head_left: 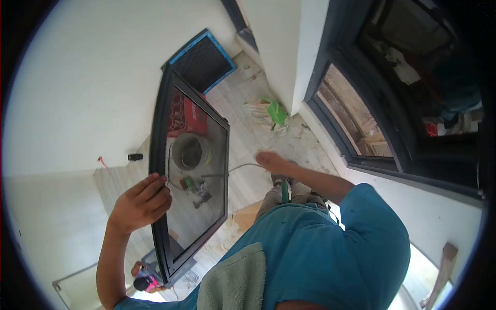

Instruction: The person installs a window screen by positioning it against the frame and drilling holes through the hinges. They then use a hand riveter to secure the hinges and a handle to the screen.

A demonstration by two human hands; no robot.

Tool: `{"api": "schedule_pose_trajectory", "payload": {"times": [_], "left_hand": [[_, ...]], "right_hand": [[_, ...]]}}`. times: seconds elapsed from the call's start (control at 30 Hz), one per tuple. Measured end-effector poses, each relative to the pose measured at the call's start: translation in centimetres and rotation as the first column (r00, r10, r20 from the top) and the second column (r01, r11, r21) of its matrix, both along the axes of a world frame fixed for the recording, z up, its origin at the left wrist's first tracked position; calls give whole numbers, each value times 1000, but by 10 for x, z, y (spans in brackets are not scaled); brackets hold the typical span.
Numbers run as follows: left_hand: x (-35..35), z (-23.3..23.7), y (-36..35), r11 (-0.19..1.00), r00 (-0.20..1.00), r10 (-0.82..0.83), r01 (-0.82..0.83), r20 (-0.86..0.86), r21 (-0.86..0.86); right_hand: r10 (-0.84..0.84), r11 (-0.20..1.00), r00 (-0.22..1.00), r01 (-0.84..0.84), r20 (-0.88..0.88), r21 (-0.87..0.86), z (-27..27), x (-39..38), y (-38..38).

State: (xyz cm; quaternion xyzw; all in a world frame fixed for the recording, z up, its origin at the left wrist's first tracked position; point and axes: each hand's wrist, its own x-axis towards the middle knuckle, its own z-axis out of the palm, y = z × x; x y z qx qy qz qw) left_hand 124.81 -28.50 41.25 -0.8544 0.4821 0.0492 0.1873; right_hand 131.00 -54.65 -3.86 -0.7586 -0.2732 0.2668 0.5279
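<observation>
A dark-framed window panel [160, 217] with a see-through pane stands tilted in front of me. My left hand [142, 202] is closed on its left side member, fingertips over the inner edge. My right hand [271, 161] is to the right of the panel, fingers closed, above my shoes. From it a thin grey cord [244, 166] runs left to the panel and shows on through the pane. Motion blurs this hand a little.
Behind the pane are a red crate [196, 120], a bucket [187, 151] and small items on the floor. A blue-edged dark panel [204, 62] leans at the wall. A green dustpan [276, 111] lies beyond. Right is a dark-framed window [398, 160]; a pink-and-black tool [147, 283] sits lower left.
</observation>
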Motion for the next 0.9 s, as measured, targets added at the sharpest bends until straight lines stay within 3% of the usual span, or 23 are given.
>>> {"api": "schedule_pose_trajectory", "payload": {"times": [0.03, 0.07, 0.1, 0.23, 0.33, 0.43, 0.47, 0.53, 0.6, 0.63, 0.73, 0.83, 0.9], "left_hand": [[5, 3, -5, 999, 999, -51, 51, 9, -7], [8, 6, -10, 994, 994, -108, 108, 16, -14], [12, 8, -13, 985, 986, -168, 169, 19, -22], [16, 34, -35, 940, 934, -338, 341, 118, -6], [24, 52, -42, 901, 882, -429, 434, 195, 23], [38, 70, -42, 866, 833, -497, 496, 244, 72], [43, 76, -42, 862, 825, -503, 500, 258, 85], [55, 91, -39, 868, 832, -496, 485, 249, 111], [71, 110, -25, 976, 959, -7, 69, 285, -206], [77, 118, -22, 921, 942, 242, -147, 234, -361], [83, 150, -48, 830, 931, 352, -359, -99, -427], [79, 149, -99, 842, 919, 353, -394, -176, -369], [88, 135, -127, 839, 937, 349, -329, -35, -434]], "right_hand": [[-184, 980, 983, 184, -1, 82, 29, 34, 6], [-298, 910, 952, 259, 75, 323, 40, 71, 7], [-408, 847, 911, 351, 64, 399, 71, 100, 6], [-443, 788, 870, 265, 214, 556, 176, 161, -33], [-234, 715, 972, 170, 3, 678, 215, 162, -63], [-106, 642, 992, 116, -62, 758, 235, 159, -83], [-325, 645, 945, 250, -37, 722, 242, 156, -81], [-435, 586, 897, 350, -81, 731, 254, 146, -91], [-583, 530, 809, 447, -73, 720, 272, 138, -101], [-599, 523, 798, 449, -63, 724, 281, 135, -107], [-636, 479, 769, 462, -68, 747, 313, 124, -121], [-743, 386, 667, 487, -49, 784, 353, 120, -119], [-770, 346, 636, 479, -47, 807, 370, 121, -118]]}}
